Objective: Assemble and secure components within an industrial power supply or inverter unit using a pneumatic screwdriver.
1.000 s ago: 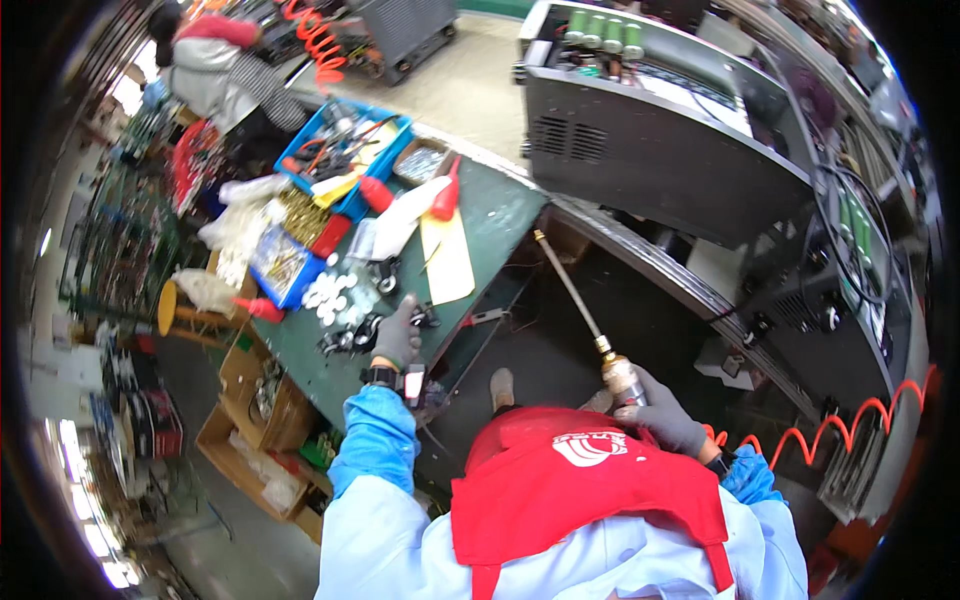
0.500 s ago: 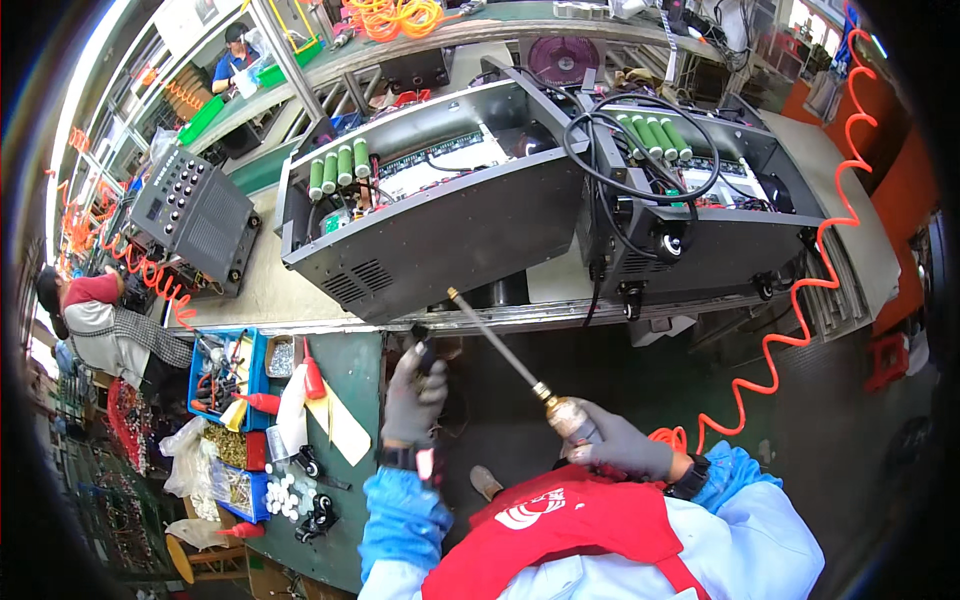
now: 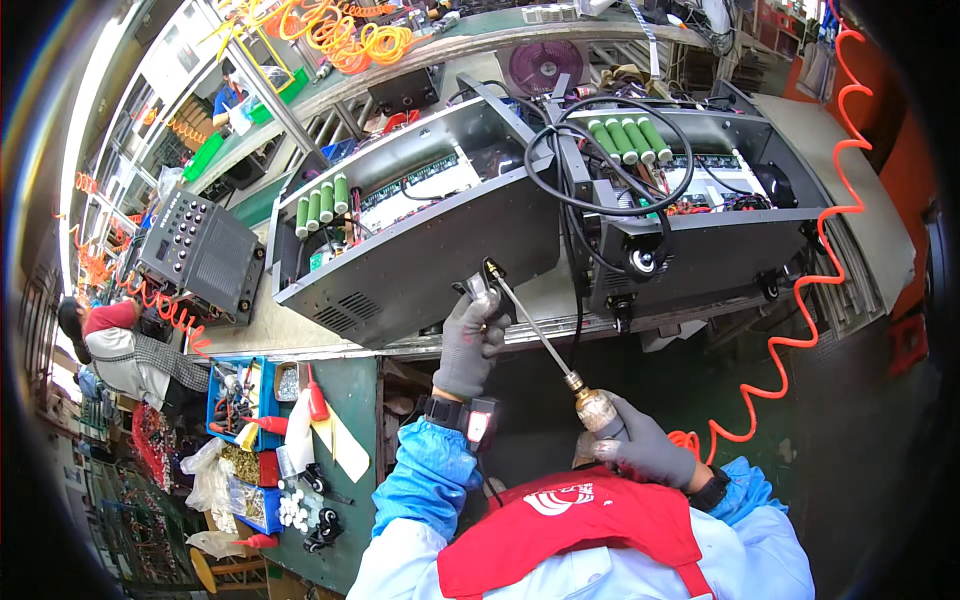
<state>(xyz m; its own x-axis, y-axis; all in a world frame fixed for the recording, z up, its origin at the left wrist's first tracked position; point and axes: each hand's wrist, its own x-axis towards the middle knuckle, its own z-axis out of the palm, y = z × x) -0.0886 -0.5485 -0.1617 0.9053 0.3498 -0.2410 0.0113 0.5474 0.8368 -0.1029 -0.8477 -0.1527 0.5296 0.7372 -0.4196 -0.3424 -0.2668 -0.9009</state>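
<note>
My grey-gloved right hand (image 3: 645,445) is wrapped round the handle of an air screwdriver (image 3: 597,408) with a long thin shaft. Its tip meets a small black caster (image 3: 490,272) at the near wall of a dark metal case (image 3: 420,265). My left hand (image 3: 472,345), also gloved, pinches that caster against the wall; the fingers cover part of it, so its shape shows only in part. Inside the open-topped case stand several green cylinders (image 3: 327,207) beside a circuit board. A second such case (image 3: 700,235) stands to the right, with a looped black cable (image 3: 610,210) over it.
A green side table (image 3: 350,530) at lower left bears a blue bin (image 3: 240,400) of tools, red squeeze bottles (image 3: 317,400), white caps (image 3: 294,510) and loose casters (image 3: 323,530). An orange coiled hose (image 3: 775,375) hangs on the right. Another person (image 3: 130,345) is at far left.
My left hand has moved up and right, bringing the caster to the case wall. The screwdriver tip has shifted up and right to meet it. The whole view has turned slightly.
</note>
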